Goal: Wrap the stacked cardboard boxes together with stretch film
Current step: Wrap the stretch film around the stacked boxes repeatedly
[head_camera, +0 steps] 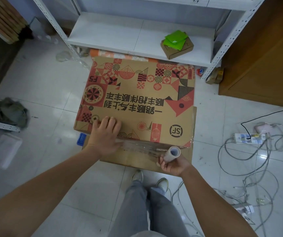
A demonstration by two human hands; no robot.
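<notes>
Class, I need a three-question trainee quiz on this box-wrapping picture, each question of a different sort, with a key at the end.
1. True or false: the right hand holds the roll of stretch film.
2. Multiple choice: the left hand rests on A) the white shelf, B) the top printed cardboard box, C) the power strip.
3. Fill in: the small brown box topped with green packets sits on the white ____.

Key: 1 true; 2 B; 3 shelf.
</notes>
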